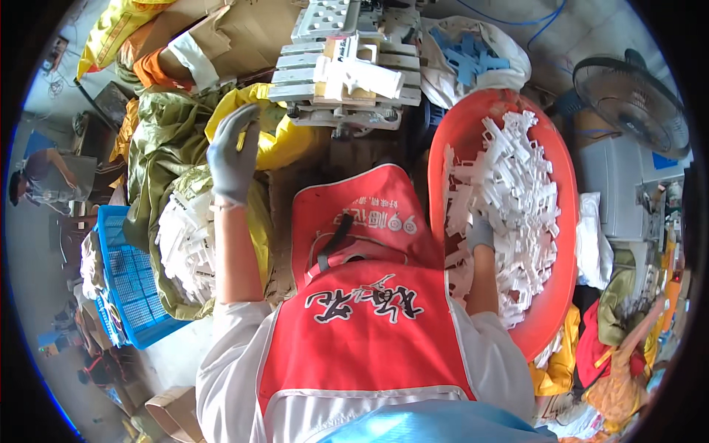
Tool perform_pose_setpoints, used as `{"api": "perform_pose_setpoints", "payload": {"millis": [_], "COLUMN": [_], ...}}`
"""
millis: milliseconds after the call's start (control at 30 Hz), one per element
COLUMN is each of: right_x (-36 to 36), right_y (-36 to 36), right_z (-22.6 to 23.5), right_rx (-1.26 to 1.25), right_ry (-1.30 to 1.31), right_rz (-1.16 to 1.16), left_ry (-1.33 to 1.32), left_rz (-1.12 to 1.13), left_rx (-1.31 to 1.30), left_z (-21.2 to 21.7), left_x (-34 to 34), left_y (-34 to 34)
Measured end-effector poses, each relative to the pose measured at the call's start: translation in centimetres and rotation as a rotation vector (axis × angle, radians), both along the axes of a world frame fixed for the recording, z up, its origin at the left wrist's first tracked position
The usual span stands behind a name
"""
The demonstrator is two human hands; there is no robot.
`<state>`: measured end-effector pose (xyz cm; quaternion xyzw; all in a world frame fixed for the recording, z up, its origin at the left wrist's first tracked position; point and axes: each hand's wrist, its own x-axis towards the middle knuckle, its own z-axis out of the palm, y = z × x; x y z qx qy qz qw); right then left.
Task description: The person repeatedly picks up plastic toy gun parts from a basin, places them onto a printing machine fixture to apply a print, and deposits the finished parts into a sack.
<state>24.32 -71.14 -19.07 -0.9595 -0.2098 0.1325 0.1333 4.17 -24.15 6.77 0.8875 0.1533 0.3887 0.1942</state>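
My left hand [233,153], in a grey glove, is raised at the left with its fingers stretched upward and nothing visible in it. It hangs beside a yellow sack [284,144] and above an open sack of white plastic pieces [188,244]. My right hand [480,232], also gloved, reaches into the red oval tub [565,166], among a heap of white plastic toy gun pieces [513,184]. Its fingers are partly hidden there, so I cannot tell if they grip one. Ahead, a white toy gun piece [362,77] lies on the slatted machine's wooden block [325,90], touched by neither hand.
Behind the tub, a white sack [436,85] holds blue toy gun pieces [469,59]. A black fan [628,103] stands at the far right. A blue plastic crate [136,288] and green sacking [166,140] are on the left. Another person [48,177] sits at the far left.
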Motion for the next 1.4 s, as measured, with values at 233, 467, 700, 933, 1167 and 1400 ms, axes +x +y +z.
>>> {"api": "perform_pose_setpoints", "payload": {"millis": [233, 467, 700, 933, 1167, 1400], "right_x": [1.5, 3.2, 5.1, 4.9, 4.3, 2.8], "right_y": [0.7, 6.8, 21.3, 27.2, 28.0, 22.1], "right_z": [9.7, 16.9, 25.9, 28.1, 26.3, 26.4], "right_rx": [0.408, 1.489, 1.289, 0.836, 0.691, 0.936], "right_ry": [-0.080, 0.598, 0.366, 0.406, -0.124, -0.015], "right_rz": [-0.010, -0.168, 0.378, 0.404, 0.571, 0.474], "left_ry": [0.182, 0.232, -0.063, -0.130, -0.223, -0.030], "left_rz": [-0.328, -0.359, -0.235, 0.088, 0.035, 0.160], "left_rx": [0.057, -0.220, -0.441, -0.516, -0.571, 0.042], "left_z": [2.3, 2.3, -0.5, -3.9, -6.0, -3.2], "left_x": [8.8, 10.5, 3.7, -7.3, -8.7, -7.4], "left_y": [1.3, 2.5, 3.6, 3.7, 2.8, 0.5]}}
